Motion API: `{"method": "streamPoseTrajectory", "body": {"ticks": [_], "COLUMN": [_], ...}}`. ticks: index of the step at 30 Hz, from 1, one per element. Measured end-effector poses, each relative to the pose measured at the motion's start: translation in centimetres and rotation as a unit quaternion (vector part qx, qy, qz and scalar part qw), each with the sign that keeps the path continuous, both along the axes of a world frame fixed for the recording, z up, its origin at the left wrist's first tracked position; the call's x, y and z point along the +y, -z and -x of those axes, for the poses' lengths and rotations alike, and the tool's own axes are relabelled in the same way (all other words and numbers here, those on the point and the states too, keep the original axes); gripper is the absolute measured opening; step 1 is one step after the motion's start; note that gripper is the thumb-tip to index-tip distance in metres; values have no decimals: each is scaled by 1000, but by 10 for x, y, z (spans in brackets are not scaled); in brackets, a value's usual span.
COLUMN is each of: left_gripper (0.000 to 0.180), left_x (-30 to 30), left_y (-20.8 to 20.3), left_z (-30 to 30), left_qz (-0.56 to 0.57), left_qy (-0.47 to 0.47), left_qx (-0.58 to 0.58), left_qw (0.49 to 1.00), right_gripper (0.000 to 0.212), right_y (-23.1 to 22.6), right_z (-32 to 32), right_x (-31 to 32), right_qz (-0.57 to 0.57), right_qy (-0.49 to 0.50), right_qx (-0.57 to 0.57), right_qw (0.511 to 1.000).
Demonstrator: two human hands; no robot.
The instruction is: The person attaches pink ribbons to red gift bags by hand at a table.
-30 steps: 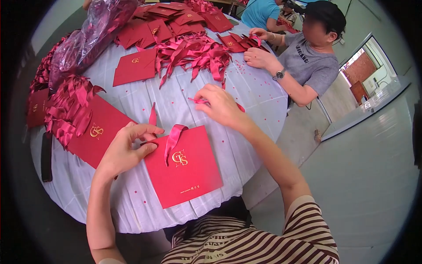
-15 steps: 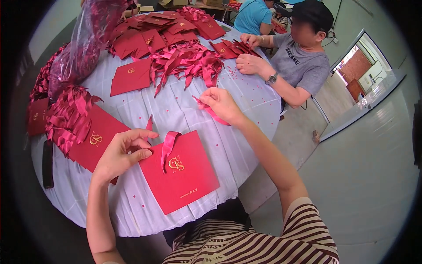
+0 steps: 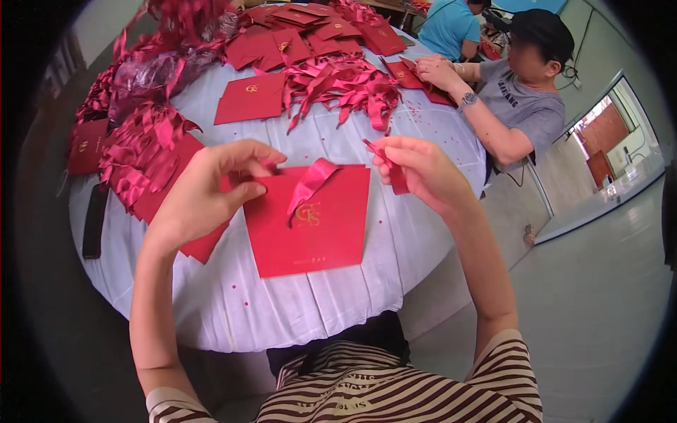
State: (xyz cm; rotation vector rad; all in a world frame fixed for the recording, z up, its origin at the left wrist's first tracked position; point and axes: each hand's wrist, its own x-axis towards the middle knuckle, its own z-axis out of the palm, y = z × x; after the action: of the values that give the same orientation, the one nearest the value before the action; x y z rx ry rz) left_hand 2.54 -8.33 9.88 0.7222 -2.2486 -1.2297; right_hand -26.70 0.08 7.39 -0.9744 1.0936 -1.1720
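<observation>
In front of me is a flat red paper gift bag [image 3: 310, 243] with gold lettering and a glossy pink-red ribbon handle [image 3: 312, 185] hanging over its face. My left hand [image 3: 222, 187] pinches its upper left corner between thumb and fingers. To the right of the bag, my right hand [image 3: 417, 169] is closed on a loose ribbon [image 3: 399, 179], one end of which sticks out past the fingertips. The bag's back face is hidden.
Left of me lie stacked red bags [image 3: 194, 243] under a ribbon pile [image 3: 141, 158], beside a dark phone-like object [image 3: 94, 222]. Ahead are a ribbon heap [image 3: 345, 92] and many red bags [image 3: 275, 49]. At right, a person [image 3: 522, 92] handles bags. Small red dots dot the tablecloth [image 3: 282, 303].
My left hand has brought the gift bag up and turned it straighter. The right hand, still holding the ribbon, shifted right. At the far left, the clear plastic bag has dropped, with ribbons spilling around it.
</observation>
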Motion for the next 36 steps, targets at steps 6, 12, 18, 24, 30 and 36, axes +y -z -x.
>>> {"method": "streamPoseTrajectory", "body": {"ticks": [6, 12, 18, 24, 30, 36], "left_gripper": [35, 35, 37, 27, 25, 23], "left_x": [12, 11, 16, 12, 1, -13], "left_y": [-18, -13, -12, -8, 1, 17], "left_z": [6, 4, 7, 1, -1, 2], "left_qz": [207, 184, 159, 184, 164, -22], "left_qy": [-70, -72, -56, -59, -59, -29], "left_qx": [34, 14, 20, -31, -7, 62], "left_qw": [975, 980, 986, 981, 985, 997], "right_gripper": [19, 25, 51, 45, 28, 15], "right_y": [-36, -38, -22, -42, -36, -8], "right_z": [-38, -47, -56, -36, -50, -92], "right_x": [34, 43, 30, 6, 13, 17], "right_qz": [123, 183, 121, 74, 105, 134], "right_qy": [23, -70, -164, -56, 10, 58], "right_qx": [277, 400, 208, 76, 76, 203], "right_qw": [953, 895, 957, 993, 991, 968]}}
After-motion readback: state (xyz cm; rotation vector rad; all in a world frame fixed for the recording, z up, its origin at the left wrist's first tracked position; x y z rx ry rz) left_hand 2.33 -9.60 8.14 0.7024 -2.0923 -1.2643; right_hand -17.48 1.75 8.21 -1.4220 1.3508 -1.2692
